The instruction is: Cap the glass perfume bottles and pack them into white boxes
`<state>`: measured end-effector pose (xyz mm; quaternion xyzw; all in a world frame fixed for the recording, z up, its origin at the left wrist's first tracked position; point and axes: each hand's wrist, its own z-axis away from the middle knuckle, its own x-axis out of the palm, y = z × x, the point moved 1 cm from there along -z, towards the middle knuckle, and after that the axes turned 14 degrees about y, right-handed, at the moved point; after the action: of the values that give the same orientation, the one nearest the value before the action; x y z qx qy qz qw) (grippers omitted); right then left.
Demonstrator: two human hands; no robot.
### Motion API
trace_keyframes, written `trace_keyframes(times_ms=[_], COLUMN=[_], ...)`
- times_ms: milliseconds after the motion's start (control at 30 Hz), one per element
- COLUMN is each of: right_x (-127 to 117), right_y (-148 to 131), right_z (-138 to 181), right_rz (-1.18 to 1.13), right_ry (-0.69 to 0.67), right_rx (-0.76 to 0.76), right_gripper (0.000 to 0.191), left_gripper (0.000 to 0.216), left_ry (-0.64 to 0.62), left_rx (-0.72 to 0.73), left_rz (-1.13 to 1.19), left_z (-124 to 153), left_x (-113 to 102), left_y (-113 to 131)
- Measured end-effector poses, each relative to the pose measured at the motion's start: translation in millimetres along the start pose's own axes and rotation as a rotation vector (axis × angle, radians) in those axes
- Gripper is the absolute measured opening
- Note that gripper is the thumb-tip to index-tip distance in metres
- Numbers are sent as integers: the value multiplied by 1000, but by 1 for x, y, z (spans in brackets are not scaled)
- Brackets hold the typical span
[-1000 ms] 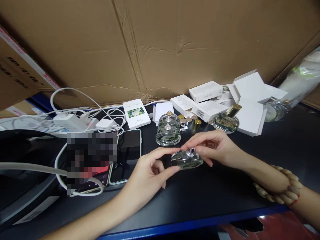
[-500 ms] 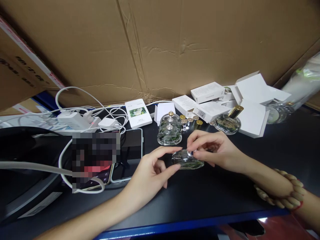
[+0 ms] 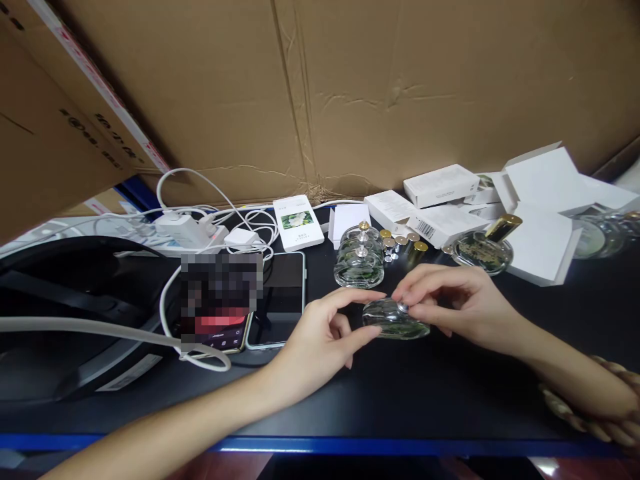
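Observation:
A clear oval glass perfume bottle (image 3: 393, 325) stands on the black tabletop in front of me. My left hand (image 3: 320, 337) grips its left end between thumb and fingers. At the bottle's neck, my right hand (image 3: 463, 305) pinches a small silver fitting (image 3: 403, 307), partly hidden by the fingertips. Just behind stand several similar glass bottles (image 3: 359, 275) in a row, with metal fittings on their necks. To their right sit several gold caps (image 3: 421, 248) and small silver pieces (image 3: 390, 256). Farther right, a bottle with a gold cap (image 3: 483, 253) leans against white cardboard.
White cartons (image 3: 440, 185) and an unfolded white box (image 3: 543, 243) lie at the back right. A flower-printed box (image 3: 299, 221), white chargers and cables (image 3: 183, 230), and two phones (image 3: 277, 307) are on the left, beside a large black object (image 3: 90, 320). Brown cardboard (image 3: 350, 100) rises behind.
My view has turned left, so everything appears farther right. Both hands stay on the bottle. My right fingertips have shifted slightly at the neck, showing more of the silver fitting.

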<state>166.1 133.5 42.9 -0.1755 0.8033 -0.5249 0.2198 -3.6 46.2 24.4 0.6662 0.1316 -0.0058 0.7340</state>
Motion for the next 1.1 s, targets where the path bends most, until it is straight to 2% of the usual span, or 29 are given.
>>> trace_keyframes(times_ms=[267,767,933,1100], right_x=[-1,-1,-2,-1], right_y=[-1,12,9,6], right_z=[0,1,1,0], right_rz=[21,-101,-65,-90], right_ry=[3,-5,-26,23], right_rx=[-11,138,106,18], right_gripper=[1,11,6,3], left_gripper=[35,37,36,37], left_ry=[1,17,10,8], left_rx=[-7,-13,-2,8], left_rz=[1,-20,-36,-46], left_z=[0,-2,-2,-2], left_x=[1,1,1,0], left_y=[0,-1,1,0])
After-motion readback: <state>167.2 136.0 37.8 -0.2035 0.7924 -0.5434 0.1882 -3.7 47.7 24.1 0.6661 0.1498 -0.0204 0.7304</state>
